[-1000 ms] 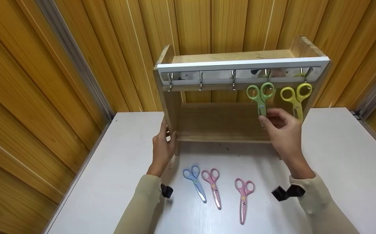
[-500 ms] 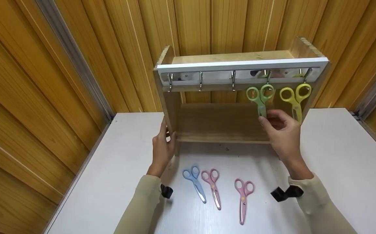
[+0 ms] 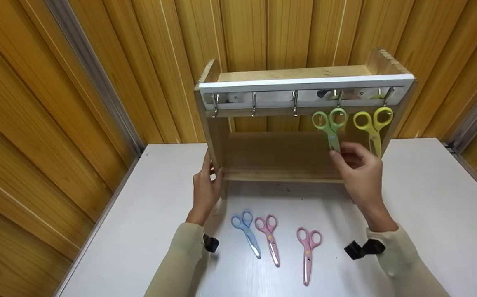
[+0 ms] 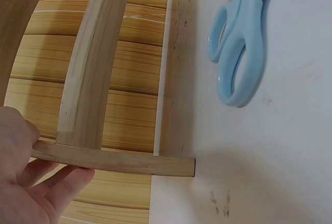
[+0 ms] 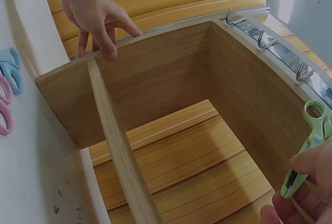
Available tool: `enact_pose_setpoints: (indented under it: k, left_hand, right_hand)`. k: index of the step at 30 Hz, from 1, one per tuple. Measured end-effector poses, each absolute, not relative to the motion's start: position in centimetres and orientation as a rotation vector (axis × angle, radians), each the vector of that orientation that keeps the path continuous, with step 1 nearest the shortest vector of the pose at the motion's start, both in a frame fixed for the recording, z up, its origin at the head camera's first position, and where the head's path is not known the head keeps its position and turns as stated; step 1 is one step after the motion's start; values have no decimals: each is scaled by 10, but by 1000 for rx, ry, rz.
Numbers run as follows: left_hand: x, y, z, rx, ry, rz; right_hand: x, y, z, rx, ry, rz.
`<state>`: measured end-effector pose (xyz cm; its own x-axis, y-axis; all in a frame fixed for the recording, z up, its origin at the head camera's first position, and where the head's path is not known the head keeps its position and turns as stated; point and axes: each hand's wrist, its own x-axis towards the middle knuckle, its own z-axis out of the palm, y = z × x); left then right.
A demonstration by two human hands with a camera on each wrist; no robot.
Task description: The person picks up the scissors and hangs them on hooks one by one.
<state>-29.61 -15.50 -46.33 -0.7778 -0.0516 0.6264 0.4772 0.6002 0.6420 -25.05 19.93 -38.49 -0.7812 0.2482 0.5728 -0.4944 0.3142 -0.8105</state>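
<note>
Scissors in light green [image 3: 332, 133] up at the rail, and I've got them by the blade end, thumb on the near side, fingers behind: that's my right grip [image 3: 360, 169], pinching. Finger loops on top, blades angling down into my fingertips, and look, the tip of the fourth hook [image 3: 339, 98] shows inside the right-hand loop! Just to the right, yellow scissors [image 3: 373, 133] hang at the fifth hook [image 3: 388, 95], loops up, their lower end dipping behind my knuckles.

Over on the far side, my left grip [image 3: 206, 187] holds the wooden rack [image 3: 279, 152] by its left side panel, thumb at the front edge, fingers along the outside. Down on the white tabletop [image 3: 156, 206], in front of the rack, three more lie flat, loops away from me, points my way: blue scissors [image 3: 250, 237], a pink pair [image 3: 271, 238] just beside them, and a second pink pair [image 3: 308, 251] apart to the right. Behind it all, wood-panelled wall [image 3: 246, 37].
</note>
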Motion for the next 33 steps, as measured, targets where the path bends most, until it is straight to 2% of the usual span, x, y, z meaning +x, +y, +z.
enact_pose_setpoints:
  k: [33]
  left_hand:
    - [-295,-154,-462,-368,-2191,-1122]
  right_hand:
    - [-250,204,-386,220,-2030,1481]
